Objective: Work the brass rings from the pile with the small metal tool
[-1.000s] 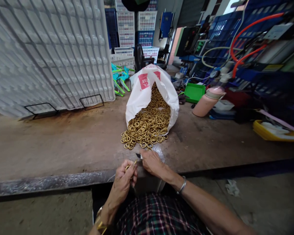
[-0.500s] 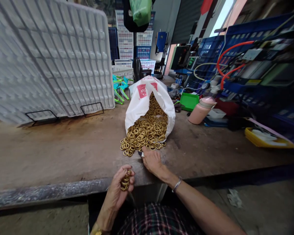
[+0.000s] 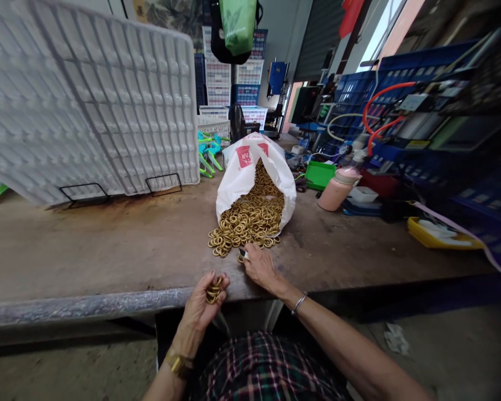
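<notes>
One white plastic bag with red print (image 3: 236, 181) lies on its side, mouth toward the person, seemingly so its gold-coloured round metal rings (image 3: 253, 218), too many to count, spill within reach onto the brown tabletop (image 3: 108, 250). The left hand's (image 3: 198, 306) fingers curl around several, likely keeping them gathered. The right hand (image 3: 260, 269) pinches one small black-and-white tool (image 3: 243, 254), perhaps a blade, near the pile.

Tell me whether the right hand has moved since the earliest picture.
Yes: judged against the white bag, the right hand has moved slightly forward, closer to the spilled rings.
</notes>
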`<state>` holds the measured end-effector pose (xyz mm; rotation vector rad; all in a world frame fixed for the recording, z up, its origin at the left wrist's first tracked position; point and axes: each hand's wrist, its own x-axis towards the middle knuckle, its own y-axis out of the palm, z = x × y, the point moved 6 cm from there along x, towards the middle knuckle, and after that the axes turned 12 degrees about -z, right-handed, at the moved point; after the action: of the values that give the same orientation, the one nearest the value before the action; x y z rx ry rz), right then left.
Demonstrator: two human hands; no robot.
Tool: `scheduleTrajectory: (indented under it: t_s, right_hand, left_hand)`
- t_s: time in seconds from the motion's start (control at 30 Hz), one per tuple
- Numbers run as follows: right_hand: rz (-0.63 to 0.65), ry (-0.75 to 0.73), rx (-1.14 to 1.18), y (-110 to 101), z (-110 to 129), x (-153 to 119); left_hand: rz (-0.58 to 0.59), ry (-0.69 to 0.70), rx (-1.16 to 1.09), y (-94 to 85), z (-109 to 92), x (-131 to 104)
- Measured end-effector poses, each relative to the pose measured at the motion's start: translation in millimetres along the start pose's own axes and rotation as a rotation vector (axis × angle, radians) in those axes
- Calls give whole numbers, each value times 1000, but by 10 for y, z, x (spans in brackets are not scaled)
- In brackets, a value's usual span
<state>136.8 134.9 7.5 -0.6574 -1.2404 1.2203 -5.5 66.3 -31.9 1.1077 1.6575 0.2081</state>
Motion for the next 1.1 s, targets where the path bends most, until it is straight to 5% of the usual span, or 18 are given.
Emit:
scheduleTrajectory:
  t_s: [0.73,0.97,1.1]
  right_hand:
    - [-92,369,739,69,-431,-42]
    - [-22,483,974,10,-346,-97]
    - [135,626,1101,81,-275,-151]
  left_hand:
    - [202,146,289,217,25,55]
    - [118,533,610,345,-10,14]
    - [197,797,715,512,-48,-148]
